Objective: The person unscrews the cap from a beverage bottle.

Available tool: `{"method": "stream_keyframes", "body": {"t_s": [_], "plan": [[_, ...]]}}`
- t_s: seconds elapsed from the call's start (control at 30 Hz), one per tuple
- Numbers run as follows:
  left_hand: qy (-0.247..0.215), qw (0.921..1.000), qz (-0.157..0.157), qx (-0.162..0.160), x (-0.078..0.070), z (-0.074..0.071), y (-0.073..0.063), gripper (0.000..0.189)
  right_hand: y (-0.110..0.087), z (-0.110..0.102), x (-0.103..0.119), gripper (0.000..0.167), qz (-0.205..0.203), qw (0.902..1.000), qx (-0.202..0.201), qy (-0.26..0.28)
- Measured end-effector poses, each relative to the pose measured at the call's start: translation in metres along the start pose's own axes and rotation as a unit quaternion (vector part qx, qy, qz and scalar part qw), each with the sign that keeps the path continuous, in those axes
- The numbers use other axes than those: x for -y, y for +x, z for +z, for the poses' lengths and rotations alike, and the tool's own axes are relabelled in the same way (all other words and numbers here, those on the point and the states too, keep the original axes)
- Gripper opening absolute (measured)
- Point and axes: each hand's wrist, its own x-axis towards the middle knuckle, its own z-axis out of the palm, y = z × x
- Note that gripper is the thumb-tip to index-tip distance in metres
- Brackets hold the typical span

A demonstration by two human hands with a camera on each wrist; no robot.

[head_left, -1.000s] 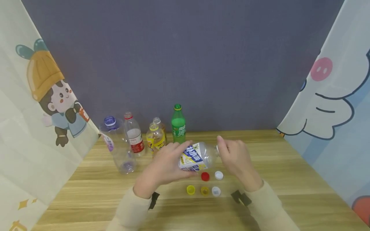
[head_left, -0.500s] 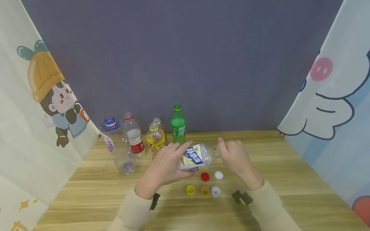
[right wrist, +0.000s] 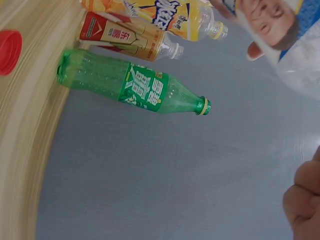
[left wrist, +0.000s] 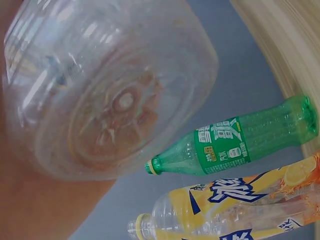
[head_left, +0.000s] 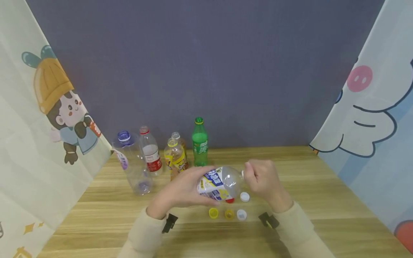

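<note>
My left hand grips a clear plastic bottle round its white, blue and yellow label, holding it sideways above the table. Its neck points right. The curled fingers of my right hand pinch the neck end, where a bit of white shows; they hide most of the cap. In the left wrist view the bottle's ribbed base fills the upper left. The right wrist view catches part of the label and, lower down, curled fingers. Below the bottle lie a partly covered red cap and a white cap.
Nearer me lie a yellow cap, a darker yellow cap and another white cap. Behind stand a green bottle, a yellow-labelled bottle, a red-labelled bottle and a large purple-necked bottle. A grey panel rises behind.
Both hands have come down slightly with the bottle, which now partly covers the red cap. More of the green bottle shows. My right hand has turned at the neck.
</note>
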Motion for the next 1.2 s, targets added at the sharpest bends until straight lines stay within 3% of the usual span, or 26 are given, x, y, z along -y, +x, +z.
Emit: {"method": "stream_keyframes", "body": {"t_s": [0.1,0.17,0.23,0.3,0.33,0.4,0.5,0.6,0.67,0.73,0.83,1.2], "plan": [[-0.031,0.9995,-0.002,0.011,0.001,0.000,0.000,0.084,0.001,0.001,-0.001,0.036,-0.034,0.9991,-0.016,0.020],[-0.035,0.9993,-0.011,0.012,0.001,0.001,0.001,0.082,0.001,0.001,0.000,0.036,-0.018,0.9996,-0.014,0.018],[-0.009,0.9997,-0.021,0.000,0.001,0.003,0.002,0.082,0.002,-0.002,0.003,0.039,0.040,0.9992,0.006,-0.005],[0.045,0.9985,-0.021,-0.023,0.000,0.005,0.003,0.084,0.004,-0.005,0.008,0.042,0.129,0.9897,0.047,-0.040],[0.078,0.9960,-0.018,-0.040,0.000,0.006,0.004,0.085,0.005,-0.006,0.011,0.046,0.182,0.9789,0.072,-0.058],[0.150,0.9855,-0.004,-0.078,0.001,0.009,0.004,0.086,0.007,-0.009,0.015,0.053,0.280,0.9479,0.129,-0.080],[0.230,0.9640,0.021,-0.132,0.002,0.011,0.006,0.085,0.012,-0.012,0.019,0.062,0.412,0.8878,0.195,-0.065],[0.267,0.9502,0.033,-0.158,0.004,0.012,0.006,0.085,0.018,-0.014,0.019,0.067,0.490,0.8391,0.233,-0.035],[0.272,0.9485,0.032,-0.160,0.005,0.012,0.006,0.086,0.020,-0.015,0.018,0.067,0.514,0.8227,0.242,-0.012],[0.268,0.9498,0.029,-0.159,0.005,0.012,0.006,0.088,0.022,-0.015,0.018,0.064,0.519,0.8201,0.240,0.006],[0.257,0.9533,0.023,-0.157,0.005,0.012,0.005,0.090,0.022,-0.015,0.019,0.061,0.515,0.8271,0.224,0.024],[0.212,0.9668,0.013,-0.143,0.004,0.008,0.004,0.090,0.015,-0.009,0.020,0.052,0.437,0.8833,0.163,0.042]]}}
